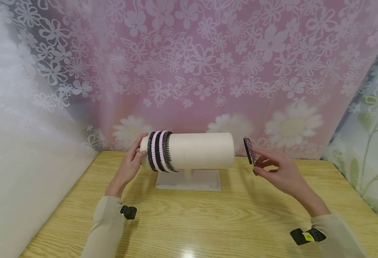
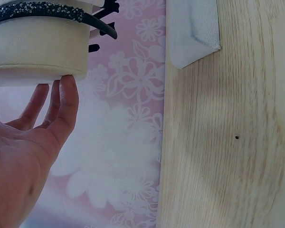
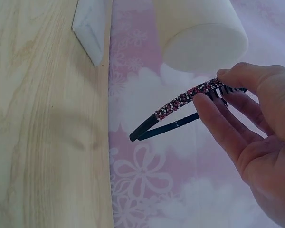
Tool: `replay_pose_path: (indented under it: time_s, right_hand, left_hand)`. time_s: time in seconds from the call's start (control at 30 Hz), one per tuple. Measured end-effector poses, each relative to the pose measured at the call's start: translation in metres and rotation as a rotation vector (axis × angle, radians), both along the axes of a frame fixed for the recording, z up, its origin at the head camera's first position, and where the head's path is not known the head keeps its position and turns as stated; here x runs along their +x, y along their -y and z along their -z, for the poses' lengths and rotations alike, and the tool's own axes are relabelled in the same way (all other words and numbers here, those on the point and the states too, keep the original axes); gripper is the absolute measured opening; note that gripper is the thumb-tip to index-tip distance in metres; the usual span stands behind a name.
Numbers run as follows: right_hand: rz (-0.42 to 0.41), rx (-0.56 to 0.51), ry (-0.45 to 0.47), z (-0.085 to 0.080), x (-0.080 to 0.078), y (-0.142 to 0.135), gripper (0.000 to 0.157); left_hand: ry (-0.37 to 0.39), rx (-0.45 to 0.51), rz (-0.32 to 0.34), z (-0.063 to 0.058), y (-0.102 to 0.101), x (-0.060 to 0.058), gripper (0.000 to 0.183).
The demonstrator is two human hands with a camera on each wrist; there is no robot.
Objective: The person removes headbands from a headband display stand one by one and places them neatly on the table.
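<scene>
In the head view, my left hand (image 1: pixel 132 159) holds the left end of a cream headband display stand (image 1: pixel 202 150); the left wrist view shows its bent fingertips (image 2: pixel 69 88) touching the cylinder's end edge. Several headbands (image 1: pixel 159 151), black glittery and pale pink, sit side by side around that end. My right hand (image 1: pixel 282 172) pinches a pink and black beaded headband (image 1: pixel 251 152) between thumb and fingers, apart from the cylinder's right end. In the right wrist view, the headband (image 3: pixel 180 100) shows dark bare tips and inner comb teeth below the cylinder (image 3: pixel 206 47).
The stand's pale marbled base (image 1: pixel 189 184) rests on a wooden table (image 1: pixel 189 215). Behind hangs a pink floral curtain (image 1: pixel 189 71), with a whitish sheet (image 1: pixel 31 161) at left and a leaf-patterned one (image 1: pixel 366 143) at right.
</scene>
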State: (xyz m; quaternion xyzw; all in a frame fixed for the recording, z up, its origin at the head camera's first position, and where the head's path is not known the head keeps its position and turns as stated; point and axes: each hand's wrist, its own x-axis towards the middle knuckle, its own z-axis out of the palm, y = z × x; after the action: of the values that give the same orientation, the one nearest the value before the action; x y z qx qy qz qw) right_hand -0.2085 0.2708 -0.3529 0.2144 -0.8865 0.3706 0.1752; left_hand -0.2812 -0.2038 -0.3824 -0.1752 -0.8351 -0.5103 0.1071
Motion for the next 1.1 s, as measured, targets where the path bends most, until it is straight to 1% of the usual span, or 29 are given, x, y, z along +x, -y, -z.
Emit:
replay_pose_path:
  time_s: [0.3,0.53,0.63,0.77,0.97,1.1]
  right_hand:
    - [0.051,0.043,0.008,0.009,0.01,-0.015,0.058]
    - [0.079,0.06,-0.029,0.016,0.012,-0.025,0.058]
    - [0.094,0.066,-0.021,0.018,0.014,-0.029,0.06]
    - [0.122,0.075,0.016,0.021,0.016,-0.035,0.061]
    - [0.127,0.068,-0.003,0.027,0.018,-0.043,0.058]
    - [0.146,0.076,0.008,0.031,0.019,-0.05,0.055]
  left_hand:
    - [0.001,-0.005,-0.006,0.0,-0.001,0.001,0.054]
    - [-0.006,-0.006,-0.002,-0.001,-0.001,0.0,0.054]
    - [-0.003,-0.005,-0.002,-0.002,-0.002,0.0,0.054]
    - [0.007,-0.011,-0.009,-0.003,-0.002,0.001,0.054]
    - [0.007,-0.012,-0.006,-0.002,-0.002,0.002,0.054]
    - [0.001,-0.016,-0.012,-0.001,-0.002,0.001,0.054]
